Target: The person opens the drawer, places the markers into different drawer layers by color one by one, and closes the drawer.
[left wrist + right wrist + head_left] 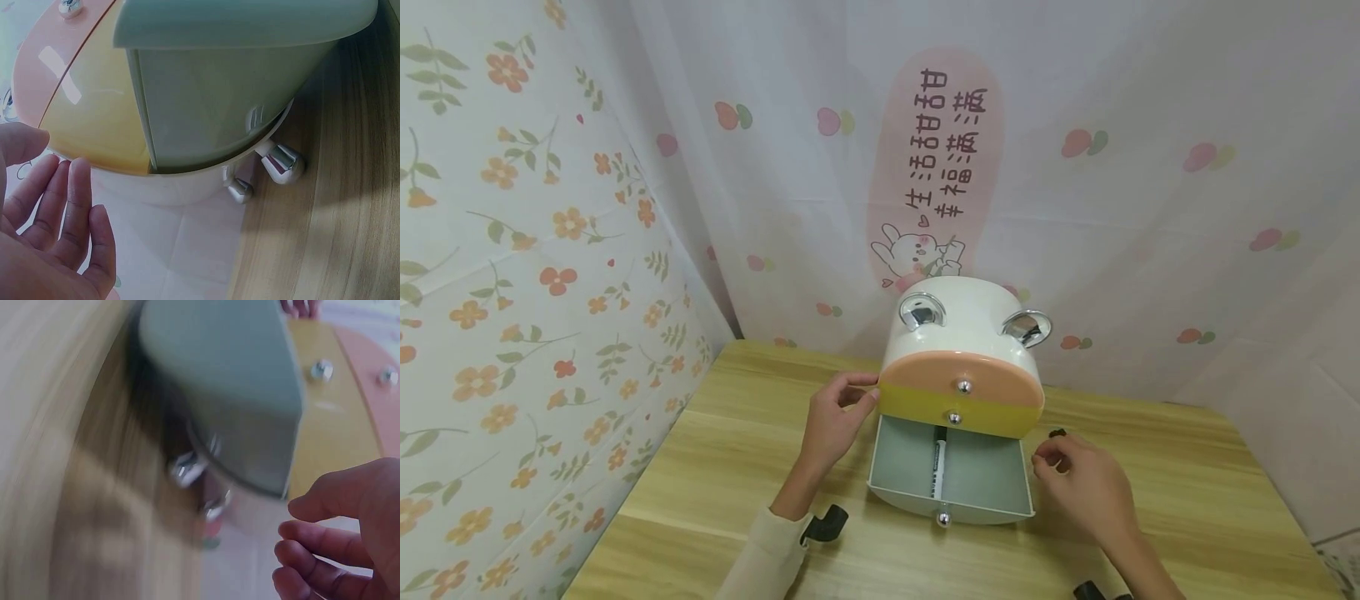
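A white rounded drawer box (962, 321) stands on the table, with an orange drawer front (925, 372) above a yellow drawer front (917, 403). Its bottom grey-green drawer (902, 458) is pulled out, and a marker pen (938, 468) with a black cap lies inside. My left hand (837, 421) touches the box's left side by the yellow front, fingers loosely extended; the left wrist view has the thumb at the yellow front's edge. Beside the drawer's right side, my right hand (1086, 483) has loosely bent fingers and holds nothing. Whether its fingertips touch the box I cannot tell.
Wood-grain table (715, 467) lies under everything. Behind it hangs a pale curtain (805, 250) with a printed rabbit, and a flowered curtain (512, 292) is on the left. Silver feet (284, 165) support the box. A black piece (827, 525) sits at my left wrist.
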Motion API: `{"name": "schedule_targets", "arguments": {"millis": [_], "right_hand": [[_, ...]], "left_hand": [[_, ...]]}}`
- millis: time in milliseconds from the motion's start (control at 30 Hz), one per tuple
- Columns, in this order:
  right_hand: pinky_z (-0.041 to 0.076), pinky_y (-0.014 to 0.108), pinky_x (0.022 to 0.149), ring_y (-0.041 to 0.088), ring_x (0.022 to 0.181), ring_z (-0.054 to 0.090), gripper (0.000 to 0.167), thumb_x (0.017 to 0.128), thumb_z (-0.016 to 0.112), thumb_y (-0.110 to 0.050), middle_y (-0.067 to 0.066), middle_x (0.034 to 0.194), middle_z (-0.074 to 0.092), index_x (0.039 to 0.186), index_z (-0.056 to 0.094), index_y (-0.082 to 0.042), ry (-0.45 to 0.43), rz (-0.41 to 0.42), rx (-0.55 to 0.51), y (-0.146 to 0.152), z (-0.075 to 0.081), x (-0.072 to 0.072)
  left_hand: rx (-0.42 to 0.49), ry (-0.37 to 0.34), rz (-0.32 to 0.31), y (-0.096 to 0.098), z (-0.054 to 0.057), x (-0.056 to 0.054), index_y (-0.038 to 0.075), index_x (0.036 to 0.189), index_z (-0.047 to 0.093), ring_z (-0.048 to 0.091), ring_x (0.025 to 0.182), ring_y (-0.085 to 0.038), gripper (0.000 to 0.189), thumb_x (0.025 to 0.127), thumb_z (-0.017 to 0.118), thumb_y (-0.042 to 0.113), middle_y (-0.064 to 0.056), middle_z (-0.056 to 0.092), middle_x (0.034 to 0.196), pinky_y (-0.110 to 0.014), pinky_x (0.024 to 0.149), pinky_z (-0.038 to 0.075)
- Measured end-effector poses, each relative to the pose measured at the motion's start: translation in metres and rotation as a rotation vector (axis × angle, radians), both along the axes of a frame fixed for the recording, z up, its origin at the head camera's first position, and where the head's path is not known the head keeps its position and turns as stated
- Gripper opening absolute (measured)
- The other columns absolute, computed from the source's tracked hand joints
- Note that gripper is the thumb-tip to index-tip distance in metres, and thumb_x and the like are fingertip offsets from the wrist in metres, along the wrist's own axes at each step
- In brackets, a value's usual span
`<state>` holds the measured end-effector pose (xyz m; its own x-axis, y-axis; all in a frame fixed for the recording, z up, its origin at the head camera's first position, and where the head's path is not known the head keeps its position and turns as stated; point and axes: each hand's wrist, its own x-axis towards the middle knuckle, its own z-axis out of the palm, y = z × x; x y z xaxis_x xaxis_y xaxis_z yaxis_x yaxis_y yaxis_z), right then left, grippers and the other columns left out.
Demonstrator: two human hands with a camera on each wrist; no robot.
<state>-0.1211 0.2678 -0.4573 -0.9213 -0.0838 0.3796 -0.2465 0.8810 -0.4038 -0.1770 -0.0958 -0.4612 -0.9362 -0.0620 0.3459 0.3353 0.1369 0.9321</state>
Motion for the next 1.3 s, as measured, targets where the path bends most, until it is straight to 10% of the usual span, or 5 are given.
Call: {"name": "schedule_targets", "arguments": {"millis": [567, 1300], "right_hand": [[0.047, 0.033, 0.055, 0.015, 0.072, 0.064, 0.021, 0.099, 0.08, -0.021, 0.0, 0.09, 0.074, 0.109, 0.08, -0.003, -0.253, -0.147, -0.035, 0.067, -0.029, -0.013], [0.046, 0.037, 0.061, 0.016, 0.075, 0.062, 0.024, 0.098, 0.078, -0.025, -0.001, 0.088, 0.074, 0.106, 0.08, -0.003, -0.357, -0.229, -0.039, 0.098, -0.044, -0.016]], "left_hand": [[-0.001, 0.012, -0.025, -0.001, -0.001, 0.0, 0.01, 0.12, 0.081, 0.076, 0.096, -0.027, 0.018, 0.102, 0.08, 0.011, -0.005, 0.078, 0.117, -0.03, 0.083, 0.06], [0.004, 0.002, -0.032, -0.002, -0.002, 0.0, 0.01, 0.12, 0.08, 0.076, 0.097, -0.026, 0.018, 0.102, 0.08, 0.011, -0.005, 0.078, 0.119, -0.029, 0.083, 0.059]]}}
